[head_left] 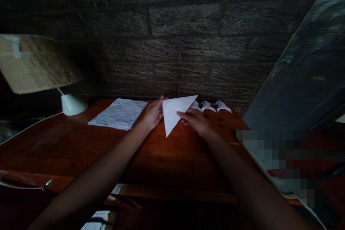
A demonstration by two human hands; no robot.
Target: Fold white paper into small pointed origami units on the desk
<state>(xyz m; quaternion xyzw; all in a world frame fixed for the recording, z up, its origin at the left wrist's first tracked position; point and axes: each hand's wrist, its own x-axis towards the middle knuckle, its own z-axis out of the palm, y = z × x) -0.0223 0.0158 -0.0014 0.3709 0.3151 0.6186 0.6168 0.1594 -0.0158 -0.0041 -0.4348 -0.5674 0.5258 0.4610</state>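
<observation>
A white sheet of paper folded into a triangle (pixel 175 109) is held up above the wooden desk, one point hanging down. My left hand (pixel 155 114) pinches its upper left corner, thumb up along the edge. On the right slanting edge, my right hand (pixel 195 120) grips it with the thumb in front and the other fingers behind. Just beyond my right hand stand several small folded paper shapes (pixel 208 106) in a row, one partly hidden by the triangle. Left of my left hand lies a stack of creased paper (pixel 120 113).
The wooden desk (pixel 161 165) runs up to a dark brick wall (pixel 199 21). At the left stands a lamp with a white base (pixel 72 105) and a brown shade (pixel 35 63), its cord trailing left. A translucent sheet (pixel 299 64) leans at the right.
</observation>
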